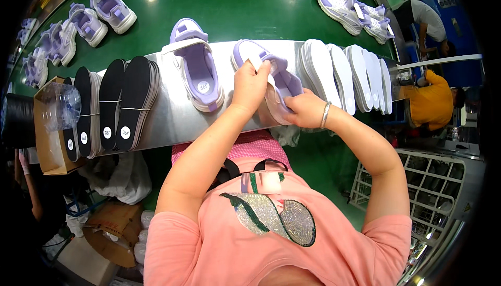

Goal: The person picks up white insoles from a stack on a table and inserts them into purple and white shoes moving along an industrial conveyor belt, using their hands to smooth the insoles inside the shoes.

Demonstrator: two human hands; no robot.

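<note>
A: What are the fingers doing?

B: Call the white and purple shoe (286, 81) the middle of a clock. The left hand (250, 85) is at nine, its thumb and fingers pinched close together on the shoe's upper. The right hand (303, 109) is between four and five, curled round the edge of the opening. Its other fingers are hidden, so I can't tell quite how they bend.

A: Where is that shoe?

B: Up in both hands, over the front part of the shiny metal worktop (169, 124).

A: What's near it?

B: At nine is a second shoe (197, 69), with its opening facing up and a round white sticker inside. At three, white insoles (318, 69) stand in a row.

A: And farther out?

B: Past the second shoe, still near nine, are black insoles (138, 98) tied in bundles. Past those is an open brown box (52, 150). More shoes sit on the green surface (235, 4): some near ten (112, 12), some near two (339, 10).
</note>
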